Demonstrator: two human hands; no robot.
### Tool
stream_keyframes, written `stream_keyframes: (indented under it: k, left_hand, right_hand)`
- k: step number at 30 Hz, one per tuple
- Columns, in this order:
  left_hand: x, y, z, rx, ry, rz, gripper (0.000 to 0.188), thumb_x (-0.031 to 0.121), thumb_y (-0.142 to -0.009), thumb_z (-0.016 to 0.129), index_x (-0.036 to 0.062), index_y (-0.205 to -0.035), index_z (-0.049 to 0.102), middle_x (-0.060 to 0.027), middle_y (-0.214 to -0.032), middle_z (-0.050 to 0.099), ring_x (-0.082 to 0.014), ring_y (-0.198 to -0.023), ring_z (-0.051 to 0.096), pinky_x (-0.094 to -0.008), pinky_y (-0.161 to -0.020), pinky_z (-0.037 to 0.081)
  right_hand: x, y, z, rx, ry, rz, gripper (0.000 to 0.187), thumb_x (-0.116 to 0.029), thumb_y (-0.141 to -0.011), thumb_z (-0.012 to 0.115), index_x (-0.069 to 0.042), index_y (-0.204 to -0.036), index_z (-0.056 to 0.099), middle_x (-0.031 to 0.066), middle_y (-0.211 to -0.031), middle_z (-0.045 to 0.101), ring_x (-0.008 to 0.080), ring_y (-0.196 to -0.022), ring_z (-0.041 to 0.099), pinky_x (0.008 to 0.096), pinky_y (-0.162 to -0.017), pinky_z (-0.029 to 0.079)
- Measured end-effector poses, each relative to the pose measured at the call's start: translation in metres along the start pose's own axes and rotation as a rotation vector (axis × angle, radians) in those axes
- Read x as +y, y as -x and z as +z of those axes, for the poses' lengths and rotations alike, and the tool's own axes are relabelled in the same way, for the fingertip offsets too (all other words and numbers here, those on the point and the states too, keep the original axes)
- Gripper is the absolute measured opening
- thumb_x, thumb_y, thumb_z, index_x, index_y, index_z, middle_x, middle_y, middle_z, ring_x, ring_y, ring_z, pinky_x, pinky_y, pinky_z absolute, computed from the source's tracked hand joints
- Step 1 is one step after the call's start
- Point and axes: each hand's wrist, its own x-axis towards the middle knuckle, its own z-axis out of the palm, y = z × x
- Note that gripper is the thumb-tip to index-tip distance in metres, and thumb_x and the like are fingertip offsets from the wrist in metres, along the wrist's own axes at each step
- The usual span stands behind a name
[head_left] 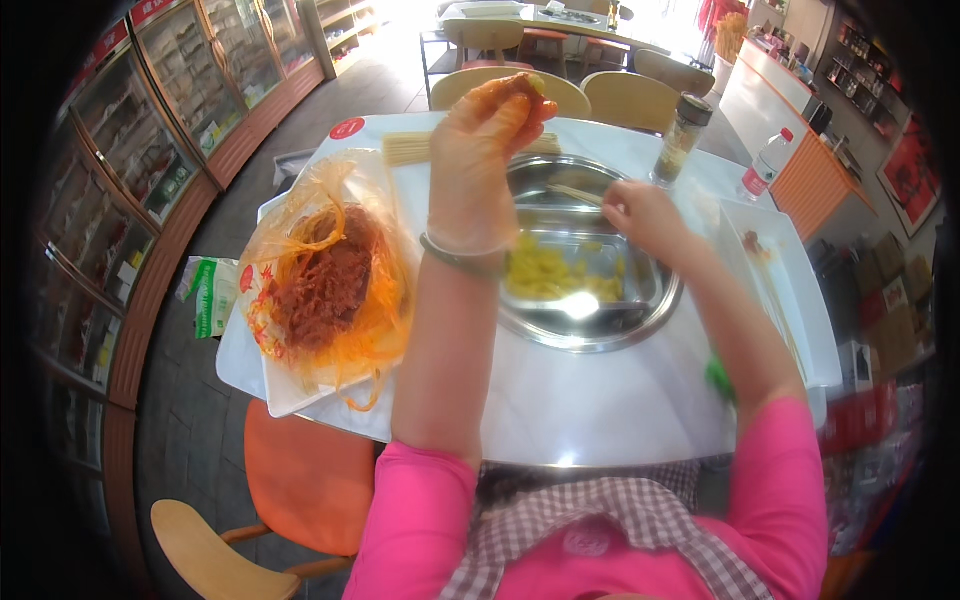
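My left hand [487,130], in a clear plastic glove smeared orange, is raised over the far side of the table. Its fingers are closed on a piece of dark red meat [524,90] with a bit of yellow-green showing. My bare right hand [640,222] is above a round steel basin [590,342], pinching a thin wooden skewer [575,192] that points left. Inside the basin, a rectangular steel pan holds yellow-green chunks [560,270]. Left of my left forearm, an open plastic bag [345,190] of marinated red meat [325,285] lies on a white tray [287,392].
Beyond the basin lies a bundle of bamboo skewers [405,149]. A seasoning jar [682,138] and water bottle [768,163] stand at the far right. On the right, a white tray [820,330] holds skewers with some meat. An orange chair [305,480] sits near left; glass-door cabinets line the left.
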Motion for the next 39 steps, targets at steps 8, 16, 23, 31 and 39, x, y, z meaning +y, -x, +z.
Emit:
stream_keyframes:
  k: [8,16,23,31,39]
  left_hand:
    - [-0.001,-0.006,-0.012,0.066,-0.030,0.006,0.020,0.007,-0.099,0.061,-0.0012,-0.117,0.067,-0.0088,-0.105,0.072,-0.0169,-0.094,0.071,-0.0243,-0.085,0.057]
    - [-0.004,-0.007,-0.008,0.075,-0.010,-0.019,0.019,0.006,-0.098,0.062,-0.0007,-0.115,0.067,-0.0064,-0.103,0.070,-0.0146,-0.093,0.067,-0.0256,-0.084,0.051]
    - [-0.004,-0.007,-0.005,0.069,0.002,-0.035,0.018,0.005,-0.097,0.063,-0.0005,-0.113,0.067,-0.0061,-0.101,0.069,-0.0148,-0.091,0.066,-0.0261,-0.084,0.051]
    - [-0.003,-0.005,0.002,0.042,-0.049,-0.039,0.018,0.006,-0.097,0.062,-0.0004,-0.113,0.067,-0.0069,-0.102,0.070,-0.0155,-0.092,0.066,-0.0268,-0.085,0.051]
    - [0.001,-0.001,0.007,0.043,-0.093,-0.028,0.020,0.007,-0.096,0.063,0.0001,-0.114,0.069,-0.0079,-0.104,0.071,-0.0169,-0.095,0.067,-0.0274,-0.086,0.051]
  right_hand:
    - [0.037,-0.099,0.091,-0.181,0.229,0.134,0.017,-0.019,-0.083,0.070,-0.007,-0.094,0.075,0.0168,-0.098,0.073,0.0355,-0.095,0.069,0.0443,-0.085,0.055]
    - [0.061,-0.128,0.125,-0.203,0.406,0.226,0.017,-0.011,-0.082,0.066,-0.005,-0.094,0.076,0.0181,-0.105,0.072,0.0359,-0.101,0.069,0.0445,-0.088,0.056]
    - [0.049,-0.125,0.113,-0.228,0.443,0.195,0.018,-0.007,-0.081,0.064,-0.001,-0.094,0.075,0.0209,-0.104,0.072,0.0366,-0.101,0.069,0.0442,-0.089,0.056]
    - [0.045,-0.112,0.083,0.083,0.243,-0.014,0.013,-0.007,-0.087,0.058,-0.001,-0.092,0.068,0.0231,-0.089,0.070,0.0424,-0.086,0.068,0.0495,-0.079,0.054]
    - [-0.035,-0.039,-0.078,0.722,-0.358,-0.219,0.018,-0.007,-0.098,0.060,-0.003,-0.113,0.068,0.0074,-0.078,0.067,0.0130,-0.066,0.067,0.0269,-0.063,0.053]
